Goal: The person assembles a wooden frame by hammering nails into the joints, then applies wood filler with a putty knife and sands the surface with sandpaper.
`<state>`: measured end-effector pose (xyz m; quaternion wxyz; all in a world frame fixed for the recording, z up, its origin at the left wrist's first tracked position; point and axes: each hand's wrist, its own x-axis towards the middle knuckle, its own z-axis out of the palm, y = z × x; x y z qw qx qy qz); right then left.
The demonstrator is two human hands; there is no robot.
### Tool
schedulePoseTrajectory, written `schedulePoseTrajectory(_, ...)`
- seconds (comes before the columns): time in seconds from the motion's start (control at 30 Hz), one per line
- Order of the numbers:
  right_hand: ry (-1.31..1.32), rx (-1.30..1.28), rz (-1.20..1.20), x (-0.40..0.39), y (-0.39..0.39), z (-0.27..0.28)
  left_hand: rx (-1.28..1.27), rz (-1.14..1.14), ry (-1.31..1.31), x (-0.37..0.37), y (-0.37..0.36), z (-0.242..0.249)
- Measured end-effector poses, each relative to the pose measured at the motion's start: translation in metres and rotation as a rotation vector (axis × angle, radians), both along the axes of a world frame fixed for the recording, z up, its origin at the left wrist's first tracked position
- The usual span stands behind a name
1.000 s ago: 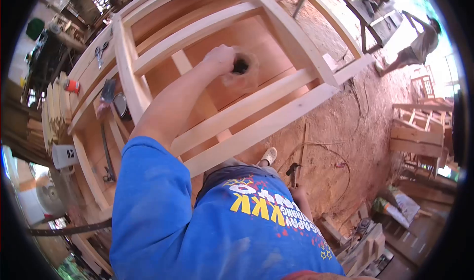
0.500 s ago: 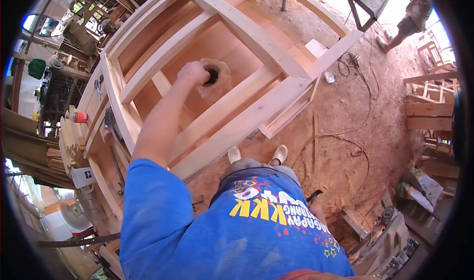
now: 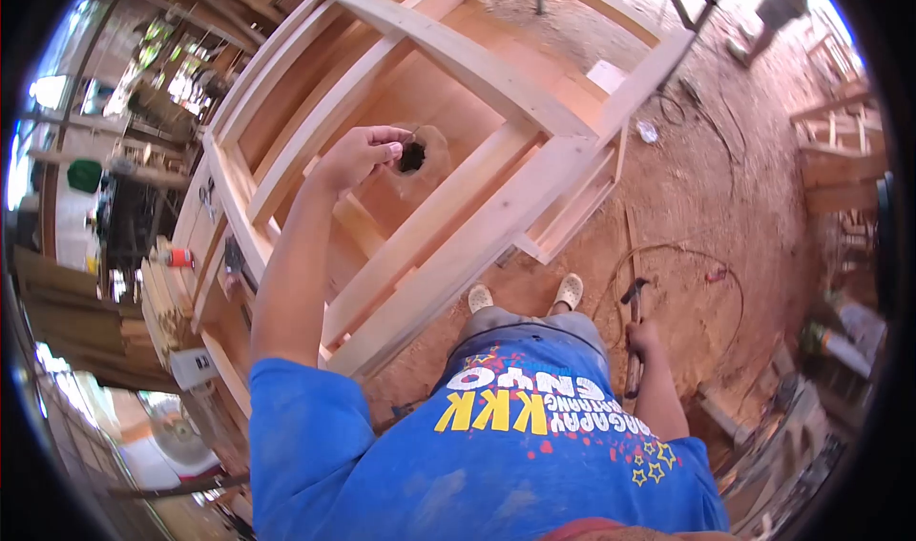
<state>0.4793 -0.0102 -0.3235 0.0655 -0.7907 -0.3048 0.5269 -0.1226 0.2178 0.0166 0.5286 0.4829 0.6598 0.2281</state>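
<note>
holding the hammer [image 3: 635, 307] at 4 o'clock: our right hand [image 3: 645, 338] is wrapped round its handle, head up. our left hand [image 3: 365, 156] is at 11, fingers half curled with the thumb close; can't tell if anything small is pinched there. the bag [image 3: 435, 173], what looks like plastic with a dark mouth, is at 11 to 12, inside an opening of the wooden frame [image 3: 515, 212], just beside our left fingertips. contact unclear.

risks as we judge them: a knuckle catching the bag's rim could tip it and spill whatever's inside. a loose pinch could drop a small part. the cable [image 3: 679, 246] at 2 could snag our shoes [image 3: 570, 291] if we step right. a careless hammer swing could dent the frame.
</note>
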Motion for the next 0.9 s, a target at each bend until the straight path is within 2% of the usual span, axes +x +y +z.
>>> schedulePoseTrajectory(0.13, 0.164, 0.067, -0.214, -0.054, -0.003, 0.037, 0.159, -0.118, -0.029, 0.029, 0.007, 0.027)
schedulePoseTrajectory(0.2, 0.291, 0.164, -0.399, -0.085, 0.001, 0.091, 0.253, -0.246, -0.033, 0.05, 0.021, 0.042)
schedulePoseTrajectory(0.23, 0.289, 0.155, -0.383, -0.092, 0.007, 0.113, 0.294, -0.33, -0.043, 0.063, 0.027, 0.047)
schedulePoseTrajectory(0.3, 0.36, 0.32, -0.467, -0.112, 0.021, 0.158, 0.357, -0.482, -0.091, 0.092, 0.034, 0.054)
schedulePoseTrajectory(0.37, 0.401, 0.53, -0.539, -0.135, 0.034, 0.218, 0.462, -0.628, 0.002, 0.132, 0.044, 0.062)
schedulePoseTrajectory(0.4, 0.443, 0.646, -0.573, -0.144, 0.035, 0.228, 0.515, -0.701, 0.049, 0.152, 0.046, 0.066)
schedulePoseTrajectory(0.43, 0.48, 0.769, -0.602, -0.151, 0.034, 0.233, 0.513, -0.732, 0.054, 0.171, 0.047, 0.07)
schedulePoseTrajectory(0.53, 0.549, 0.846, -0.57, -0.17, 0.022, 0.233, 0.6, -0.77, 0.084, 0.204, 0.05, 0.082)
schedulePoseTrajectory(0.6, 0.541, 0.803, -0.573, -0.173, 0.007, 0.217, 0.721, -0.751, 0.153, 0.203, 0.045, 0.081)
schedulePoseTrajectory(0.63, 0.525, 0.759, -0.578, -0.174, 0.0, 0.213, 0.7, -0.666, 0.11, 0.196, 0.041, 0.076)
schedulePoseTrajectory(0.73, 0.424, 0.57, -0.549, -0.176, -0.02, 0.203, 0.703, -0.503, 0.272, 0.16, 0.008, 0.081)
schedulePoseTrajectory(0.77, 0.373, 0.492, -0.512, -0.173, -0.025, 0.194, 0.691, -0.425, 0.216, 0.142, -0.006, 0.08)
schedulePoseTrajectory(0.9, 0.292, 0.376, -0.366, -0.162, -0.041, 0.164, 0.645, -0.393, 0.457, 0.046, -0.076, 0.066)
